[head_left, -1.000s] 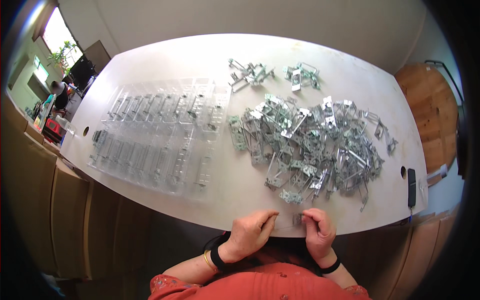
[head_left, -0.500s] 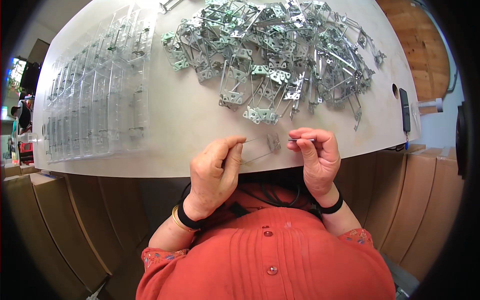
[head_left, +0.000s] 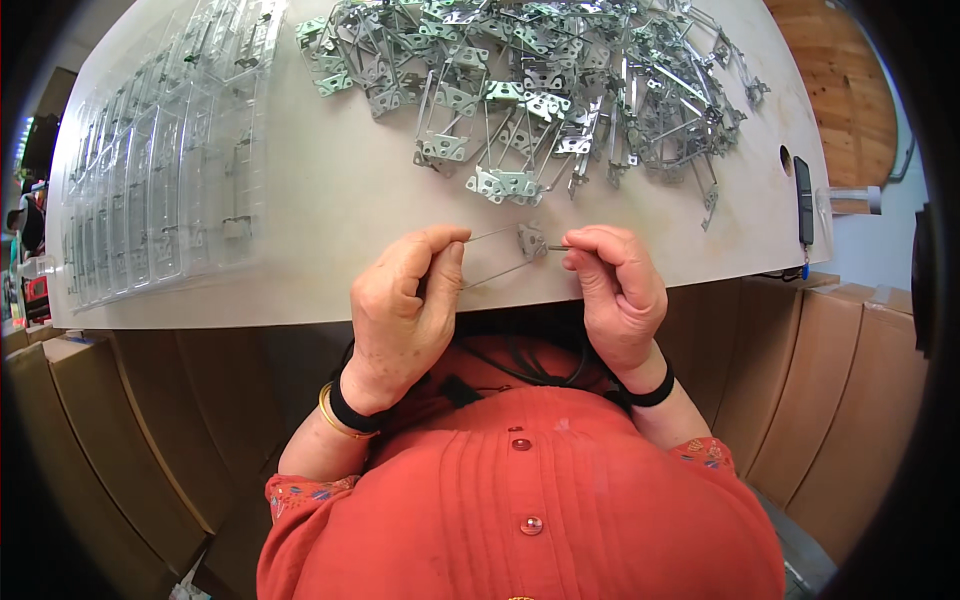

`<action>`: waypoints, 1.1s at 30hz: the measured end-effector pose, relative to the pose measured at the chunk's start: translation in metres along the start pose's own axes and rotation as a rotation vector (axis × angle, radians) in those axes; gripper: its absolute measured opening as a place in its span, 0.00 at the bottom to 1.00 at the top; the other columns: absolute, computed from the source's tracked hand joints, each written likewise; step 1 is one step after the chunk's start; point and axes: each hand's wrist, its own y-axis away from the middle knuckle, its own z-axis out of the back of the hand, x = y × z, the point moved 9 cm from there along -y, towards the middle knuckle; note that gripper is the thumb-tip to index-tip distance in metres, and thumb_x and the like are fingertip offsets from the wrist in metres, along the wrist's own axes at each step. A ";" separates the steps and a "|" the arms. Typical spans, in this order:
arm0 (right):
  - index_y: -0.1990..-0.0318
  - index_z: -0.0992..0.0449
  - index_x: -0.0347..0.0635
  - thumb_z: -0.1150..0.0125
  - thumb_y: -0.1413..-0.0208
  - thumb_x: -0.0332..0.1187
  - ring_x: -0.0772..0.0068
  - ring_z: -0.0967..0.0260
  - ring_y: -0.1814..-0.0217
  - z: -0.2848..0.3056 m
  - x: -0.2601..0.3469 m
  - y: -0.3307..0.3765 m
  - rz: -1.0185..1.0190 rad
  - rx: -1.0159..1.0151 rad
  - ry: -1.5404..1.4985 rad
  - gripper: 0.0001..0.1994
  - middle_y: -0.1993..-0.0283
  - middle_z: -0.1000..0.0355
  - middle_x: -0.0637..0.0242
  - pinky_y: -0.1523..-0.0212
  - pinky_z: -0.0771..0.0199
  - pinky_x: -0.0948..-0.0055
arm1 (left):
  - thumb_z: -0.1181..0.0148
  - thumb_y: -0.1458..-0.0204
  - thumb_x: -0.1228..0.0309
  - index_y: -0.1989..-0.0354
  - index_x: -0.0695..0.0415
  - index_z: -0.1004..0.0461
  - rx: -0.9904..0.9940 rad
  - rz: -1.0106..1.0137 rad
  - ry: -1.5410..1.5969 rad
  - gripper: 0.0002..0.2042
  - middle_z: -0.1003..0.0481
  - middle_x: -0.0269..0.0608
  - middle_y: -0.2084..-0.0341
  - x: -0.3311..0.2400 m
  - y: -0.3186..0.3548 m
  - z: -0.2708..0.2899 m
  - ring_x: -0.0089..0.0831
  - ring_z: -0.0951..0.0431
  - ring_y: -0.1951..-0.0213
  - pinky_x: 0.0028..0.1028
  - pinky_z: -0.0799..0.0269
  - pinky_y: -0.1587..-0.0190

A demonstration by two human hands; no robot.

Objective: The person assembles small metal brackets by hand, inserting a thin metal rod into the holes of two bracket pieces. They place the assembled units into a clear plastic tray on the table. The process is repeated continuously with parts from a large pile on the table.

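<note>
Between thumb and fingers, my left hand (head_left: 405,300) pinches the near end of a metal bracket with two thin rods. The bracket's small punched plate (head_left: 532,240) points to the right, above the table's front edge. My right hand (head_left: 620,280) is closed in a pinch on a short, thin metal pin (head_left: 557,248). The pin's tip reaches the bracket's plate; whether it sits in a hole is too small to tell. My left fingers hide the bracket's other end.
Many similar metal brackets (head_left: 545,105) lie in a tangled heap at the back of the white table (head_left: 330,220). Clear plastic trays (head_left: 165,190) holding metal parts stand at the left. A dark handheld device (head_left: 804,200) lies at the right edge. Cardboard boxes (head_left: 830,370) stand below.
My right hand has brought the pin leftward to the bracket's plate, closing the gap between them. The whole view has shifted slightly, with the table's contents appearing higher and further left.
</note>
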 end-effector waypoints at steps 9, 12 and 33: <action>0.48 0.14 0.38 0.28 0.36 0.17 0.68 0.20 0.60 -0.003 0.009 -0.004 0.076 0.016 0.113 0.12 0.54 0.17 0.60 0.60 0.20 0.73 | 0.33 0.34 0.81 0.53 0.63 0.15 -0.016 -0.031 0.008 0.05 0.17 0.43 0.68 -0.001 -0.002 -0.001 0.33 0.20 0.69 0.30 0.24 0.64; 0.49 0.14 0.38 0.27 0.37 0.17 0.67 0.20 0.60 -0.004 0.011 -0.005 0.096 0.029 0.134 0.12 0.55 0.17 0.59 0.61 0.20 0.73 | 0.33 0.36 0.82 0.54 0.63 0.16 -0.012 -0.012 0.018 0.05 0.15 0.47 0.65 0.001 -0.001 -0.001 0.40 0.15 0.67 0.32 0.21 0.62; 0.56 0.17 0.42 0.21 0.44 0.19 0.57 0.19 0.63 -0.006 0.015 -0.004 0.094 0.063 0.182 0.12 0.60 0.17 0.58 0.63 0.19 0.64 | 0.31 0.37 0.79 0.51 0.60 0.15 -0.064 -0.110 0.020 0.08 0.17 0.51 0.67 -0.007 0.001 0.002 0.44 0.15 0.69 0.36 0.20 0.65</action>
